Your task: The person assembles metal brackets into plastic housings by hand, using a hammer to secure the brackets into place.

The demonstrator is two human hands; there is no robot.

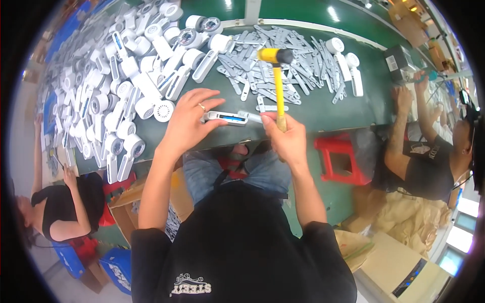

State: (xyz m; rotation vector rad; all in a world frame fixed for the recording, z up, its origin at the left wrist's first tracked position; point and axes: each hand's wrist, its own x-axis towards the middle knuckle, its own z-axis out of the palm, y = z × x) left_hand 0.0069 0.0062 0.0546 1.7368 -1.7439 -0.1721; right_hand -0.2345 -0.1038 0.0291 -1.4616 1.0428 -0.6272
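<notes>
My left hand (188, 115) is closed around a white handheld fan (208, 116) lying at the table's near edge, its round head mostly under my palm. The fan's open handle shows a blue strip inside. In my right hand (289, 139) a mallet (279, 88) with a yellow handle stands upright, its yellow and black head on top. A pale grey strip (252, 117), partly blurred, runs from my right thumb to the end of the fan's handle. Just beyond lies another flat grey strip (273, 108).
White handheld fans (134, 65) are heaped across the table's left side. Many grey strips (273, 45) spread over the back middle, with two fans (355, 76) to their right. A red stool (339, 156) and cardboard boxes (399, 257) stand below. Co-workers sit (419, 161) on both sides.
</notes>
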